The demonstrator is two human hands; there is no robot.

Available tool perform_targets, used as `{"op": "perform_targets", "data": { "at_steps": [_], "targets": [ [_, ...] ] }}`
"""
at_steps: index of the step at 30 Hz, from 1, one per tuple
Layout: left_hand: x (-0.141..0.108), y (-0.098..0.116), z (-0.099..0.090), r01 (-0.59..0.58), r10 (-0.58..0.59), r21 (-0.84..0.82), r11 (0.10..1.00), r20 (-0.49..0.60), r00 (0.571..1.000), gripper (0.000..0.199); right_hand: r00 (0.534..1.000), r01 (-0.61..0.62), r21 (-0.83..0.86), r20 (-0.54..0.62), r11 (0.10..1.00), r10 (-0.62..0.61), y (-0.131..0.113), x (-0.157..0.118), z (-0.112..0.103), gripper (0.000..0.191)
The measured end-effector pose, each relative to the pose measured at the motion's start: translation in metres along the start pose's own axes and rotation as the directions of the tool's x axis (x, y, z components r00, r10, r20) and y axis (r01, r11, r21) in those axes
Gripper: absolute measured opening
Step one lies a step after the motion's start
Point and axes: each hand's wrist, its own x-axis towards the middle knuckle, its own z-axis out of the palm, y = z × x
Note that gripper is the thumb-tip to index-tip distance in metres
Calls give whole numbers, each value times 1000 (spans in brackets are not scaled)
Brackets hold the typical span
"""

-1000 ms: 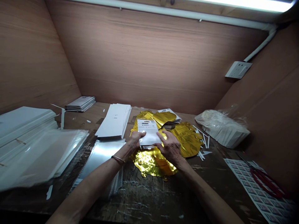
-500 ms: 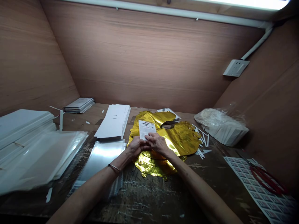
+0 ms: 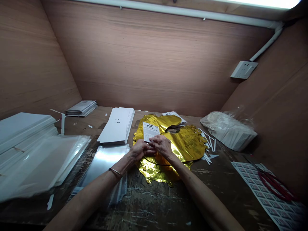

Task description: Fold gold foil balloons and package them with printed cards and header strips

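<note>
A white printed card (image 3: 149,131) is held upright over gold foil sheets (image 3: 187,144) at the middle of the table. My left hand (image 3: 140,150) has its fingers closed at the card's lower edge. My right hand (image 3: 161,146) pinches at the card's lower right, its fingertips meeting those of the left. Between the fingertips the detail is too small to make out. Below the hands, a thin dark curved line crosses the foil.
White cards (image 3: 116,125) and clear bags (image 3: 106,166) lie left of the foil; more sleeves (image 3: 48,163) are at far left. To the right are white sticks (image 3: 211,142), a bagged stack (image 3: 228,130), a sticker sheet (image 3: 262,192) and red-handled scissors (image 3: 276,186).
The card has risen slightly and tilted a little in my hands. The fingers of my right hand have shifted slightly; the things on the table look the same.
</note>
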Motion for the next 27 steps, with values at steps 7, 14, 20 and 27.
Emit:
{"op": "perform_targets", "data": {
  "at_steps": [7,14,20,27],
  "targets": [
    [1,-2,9,3,-3,2,1000,-33,999,38,998,-44,-36,32,998,45,4,4,3,24],
    [-5,2,15,130,-86,156,979,-261,961,21,990,137,-47,37,990,-135,6,-13,-2,25],
    [-3,3,45,-268,586,820,506,-99,804,31,993,-87,-43,-86,995,83,53,-53,-47,27],
    [65,-102,172,-725,70,687,51,722,689,23,805,-592,-274,-148,758,575,142,-113,-91,25]
  ]
}}
